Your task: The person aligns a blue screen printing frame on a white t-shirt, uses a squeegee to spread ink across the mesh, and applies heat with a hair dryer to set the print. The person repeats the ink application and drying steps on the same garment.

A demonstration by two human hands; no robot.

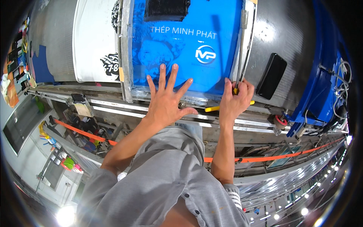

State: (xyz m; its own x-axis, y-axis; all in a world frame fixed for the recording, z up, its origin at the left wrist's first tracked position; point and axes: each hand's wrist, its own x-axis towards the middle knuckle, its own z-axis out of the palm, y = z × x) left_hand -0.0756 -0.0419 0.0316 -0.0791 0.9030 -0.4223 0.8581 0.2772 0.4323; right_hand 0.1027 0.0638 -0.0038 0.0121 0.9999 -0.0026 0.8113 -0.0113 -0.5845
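Observation:
A metal-edged printing screen (127,56) lies in front of me. Within it shows a blue surface (189,75) with white lettering and a round white emblem. A patch of black ink (166,9) sits at its far end. My left hand (164,98) rests over the near part of the blue, fingers spread and holding nothing. At the near right corner, my right hand (234,100) is closed with fingers bent around a yellow-handled tool (213,109). Yellow shows between its fingers and on both sides beneath; the tool's exact kind is hidden.
White fabric with black prints (96,41) lies left on the grey table (56,34). A black phone (271,75) lies right of the screen, before a blue metal machine part (321,83). Metal rails (147,108) run along the table's near edge. An orange bar (261,158) crosses behind me.

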